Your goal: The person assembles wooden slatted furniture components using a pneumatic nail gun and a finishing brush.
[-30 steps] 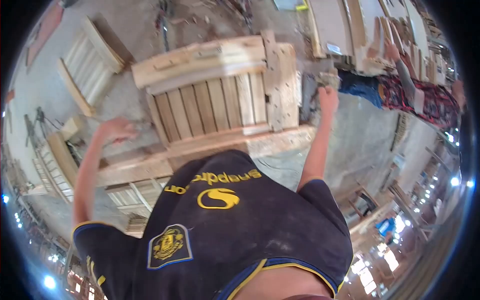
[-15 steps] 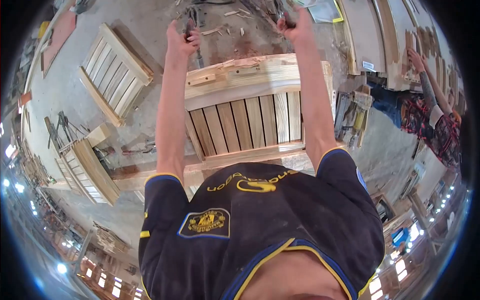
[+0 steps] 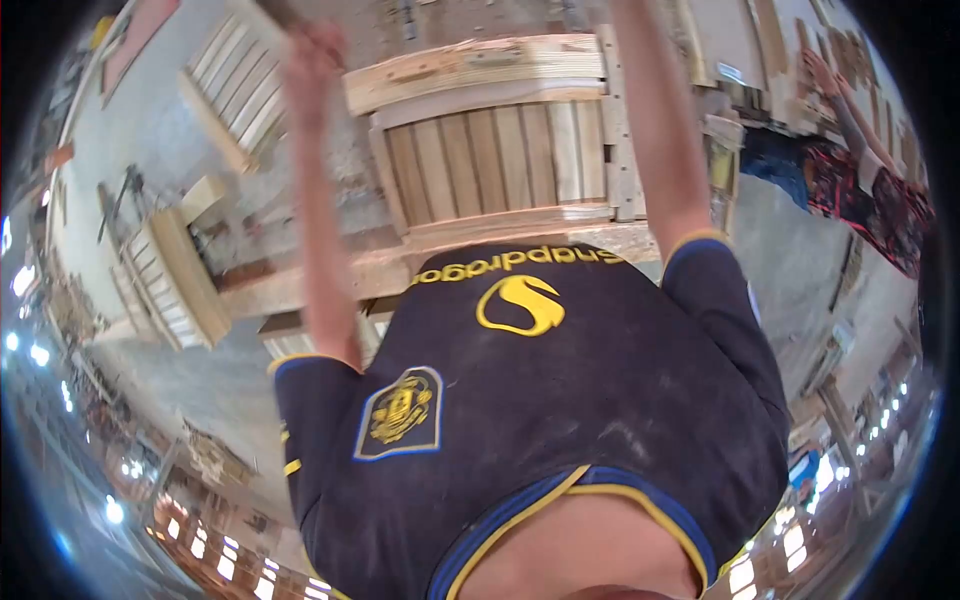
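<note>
My left hand (image 3: 316,48) is smeared by motion, at the far left corner of a slatted wooden panel (image 3: 480,165). Whether its fingers hold anything cannot be made out. My right arm (image 3: 660,120) reaches forward past the panel's right side, and its hand lies beyond the top edge of the view. The panel has pale and brown upright slats in a frame. Along its far side runs a thick, rough-edged board (image 3: 480,68). A light rail with holes (image 3: 625,130) stands along the right end.
Another slatted panel (image 3: 235,75) lies at the far left, with a slatted wooden piece (image 3: 175,270) nearer. A wooden beam (image 3: 265,290) runs in front of me. At right, another person (image 3: 850,190) reaches over wooden strips.
Both hands have moved farther forward, the right one out of view. Dark-handled tools seen in the hands earlier are no longer visible there. The panel shows higher in the view.
</note>
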Demonstrator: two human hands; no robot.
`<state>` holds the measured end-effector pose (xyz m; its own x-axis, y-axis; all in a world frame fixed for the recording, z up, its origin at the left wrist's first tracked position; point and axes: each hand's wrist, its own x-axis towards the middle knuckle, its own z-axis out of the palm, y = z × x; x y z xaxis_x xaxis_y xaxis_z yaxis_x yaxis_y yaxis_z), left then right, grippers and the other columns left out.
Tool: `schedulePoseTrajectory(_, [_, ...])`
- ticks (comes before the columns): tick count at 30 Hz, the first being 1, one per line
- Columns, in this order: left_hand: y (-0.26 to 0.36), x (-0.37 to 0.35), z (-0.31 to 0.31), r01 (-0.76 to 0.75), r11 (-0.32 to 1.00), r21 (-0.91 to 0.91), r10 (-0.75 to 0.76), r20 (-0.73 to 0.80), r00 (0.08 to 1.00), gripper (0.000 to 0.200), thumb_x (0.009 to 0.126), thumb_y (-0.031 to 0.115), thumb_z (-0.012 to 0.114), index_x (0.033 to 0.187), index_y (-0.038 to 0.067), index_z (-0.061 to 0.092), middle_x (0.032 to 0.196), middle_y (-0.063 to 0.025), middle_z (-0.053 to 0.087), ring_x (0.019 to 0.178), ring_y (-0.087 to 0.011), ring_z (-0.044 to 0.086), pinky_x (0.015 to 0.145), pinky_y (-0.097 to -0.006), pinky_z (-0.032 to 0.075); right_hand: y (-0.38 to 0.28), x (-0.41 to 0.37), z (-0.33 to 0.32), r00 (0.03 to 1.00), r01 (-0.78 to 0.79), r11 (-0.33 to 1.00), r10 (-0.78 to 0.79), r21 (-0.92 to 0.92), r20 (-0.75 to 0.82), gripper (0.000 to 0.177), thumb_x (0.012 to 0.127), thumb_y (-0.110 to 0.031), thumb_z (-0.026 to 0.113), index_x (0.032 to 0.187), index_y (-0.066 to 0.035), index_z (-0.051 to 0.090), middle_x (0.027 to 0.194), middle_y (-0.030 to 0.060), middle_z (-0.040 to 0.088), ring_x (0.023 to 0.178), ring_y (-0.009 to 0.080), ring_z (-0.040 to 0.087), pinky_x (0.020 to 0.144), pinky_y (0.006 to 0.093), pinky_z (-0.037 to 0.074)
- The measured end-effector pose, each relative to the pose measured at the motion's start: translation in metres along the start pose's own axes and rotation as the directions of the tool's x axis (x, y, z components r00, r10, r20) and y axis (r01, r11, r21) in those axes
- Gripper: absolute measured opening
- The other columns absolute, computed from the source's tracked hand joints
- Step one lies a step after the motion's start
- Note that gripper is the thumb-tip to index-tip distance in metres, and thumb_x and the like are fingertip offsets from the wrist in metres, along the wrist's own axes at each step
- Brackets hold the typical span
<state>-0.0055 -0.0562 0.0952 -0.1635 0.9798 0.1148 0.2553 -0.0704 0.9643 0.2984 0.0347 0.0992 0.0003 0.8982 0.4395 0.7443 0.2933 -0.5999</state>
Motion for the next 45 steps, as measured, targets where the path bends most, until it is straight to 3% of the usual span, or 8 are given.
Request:
schedulePoseTrajectory(2, [-0.069, -0.111, -0.004, 0.151, 0.795, 0.588, -0.030, -0.210, 0.977, 0.027, 0.087, 0.026, 0.056, 0.079, 0.001, 0.059, 0.076, -0.0151, 0.060, 0.071, -0.0290, 0.056, 0.068, -0.0390, 0.045, 0.001, -0.078, 0.037, 0.990, 0.065, 0.986, -0.044, -0.153, 0.136, 0.061, 0.084, -0.043, 0.056, 0.126, -0.001, 0.044, 0.125, 0.0170, 0.052, 0.113, 0.0320, 0.051, 0.091, 0.0437, 0.043])
schedulePoseTrajectory(12, [-0.146, -0.291, 0.009, 0.307, 0.572, 0.761, -0.297, -0.157, 0.942, 0.051, 0.081, 0.024, 0.060, 0.122, -0.002, 0.044, 0.107, -0.0259, 0.051, 0.101, -0.0437, 0.049, 0.081, -0.0491, 0.044, 0.058, -0.201, 0.084, 0.754, 0.371, 0.871, -0.081, -0.322, 0.652, 0.075, 0.090, -0.051, 0.043, 0.144, -0.006, 0.021, 0.149, 0.0166, 0.023, 0.138, 0.0274, 0.023, 0.110, 0.0442, 0.021])
schedulePoseTrajectory(21, [-0.102, -0.278, 0.014, 0.266, 0.339, 0.902, -0.017, -0.277, 0.961, 0.056, 0.075, 0.024, 0.063, 0.123, 0.001, 0.045, 0.110, -0.0182, 0.050, 0.105, -0.0356, 0.049, 0.088, -0.0479, 0.039, 0.051, -0.270, -0.032, 0.843, -0.471, 0.881, 0.431, 0.054, 0.323, 0.052, 0.085, -0.037, 0.056, 0.122, -0.001, 0.052, 0.110, 0.0233, 0.061, 0.104, 0.0372, 0.058, 0.088, 0.0411, 0.046])
schedulePoseTrajectory(25, [-0.117, -0.269, 0.045, 0.021, 0.489, 0.872, 0.010, -0.030, 0.999, 0.063, 0.076, 0.027, 0.061, 0.126, -0.004, 0.039, 0.109, -0.0199, 0.049, 0.107, -0.0368, 0.047, 0.089, -0.0484, 0.040, 0.059, -0.359, -0.069, 0.756, -0.591, 0.807, 0.550, 0.007, 0.354, 0.045, 0.083, -0.030, 0.060, 0.117, 0.000, 0.055, 0.105, 0.0215, 0.063, 0.096, 0.0323, 0.063, 0.082, 0.0380, 0.048])
schedulePoseTrajectory(31, [-0.116, -0.224, 0.039, 0.660, 0.573, 0.486, -0.590, -0.315, 0.744, 0.086, 0.072, 0.050, 0.065, 0.130, -0.007, 0.035, 0.109, -0.0268, 0.056, 0.104, -0.0387, 0.055, 0.088, -0.0430, 0.045, 0.012, -0.395, -0.106, 0.635, -0.753, 0.658, 0.717, 0.021, 0.287, 0.048, 0.084, -0.025, 0.061, 0.124, -0.002, 0.049, 0.102, 0.0179, 0.065, 0.090, 0.0284, 0.064, 0.080, 0.0368, 0.049])
schedulePoseTrajectory(36, [-0.047, -0.206, 0.014, 0.697, 0.714, 0.062, -0.672, 0.336, 0.660, 0.032, 0.083, 0.027, 0.067, 0.096, -0.001, 0.067, 0.082, -0.0068, 0.067, 0.071, -0.0135, 0.064, 0.060, -0.0297, 0.052, 0.026, -0.389, -0.094, 0.713, -0.674, 0.738, 0.664, -0.040, 0.223, 0.044, 0.087, -0.022, 0.059, 0.124, 0.000, 0.049, 0.105, 0.0172, 0.064, 0.092, 0.0272, 0.063, 0.082, 0.0365, 0.048])
schedulePoseTrajectory(42, [0.026, -0.197, -0.001, 0.295, 0.954, -0.058, -0.279, 0.196, 0.940, 0.048, 0.075, 0.041, 0.068, 0.083, -0.006, 0.064, 0.073, -0.0220, 0.063, 0.066, -0.0269, 0.062, 0.064, -0.0393, 0.048, 0.093, -0.381, -0.042, 0.831, -0.488, 0.856, 0.515, -0.169, 0.210, 0.044, 0.094, -0.038, 0.046, 0.109, 0.001, 0.058, 0.094, 0.0099, 0.062, 0.079, 0.0198, 0.059, 0.069, 0.0316, 0.047])
schedulePoseTrajectory(45, [0.025, -0.186, -0.122, 0.183, 0.963, -0.198, -0.169, 0.087, 0.982, 0.049, 0.076, 0.044, 0.068, 0.084, -0.004, 0.066, 0.070, -0.0181, 0.064, 0.064, -0.0237, 0.061, 0.061, -0.0376, 0.047, -0.026, -0.350, -0.036, 0.588, -0.771, 0.637, 0.695, 0.025, 0.413, 0.038, 0.095, -0.036, 0.045, 0.104, -0.003, 0.063, 0.072, 0.0013, 0.057, 0.063, 0.0109, 0.053, 0.057, 0.0262, 0.042])
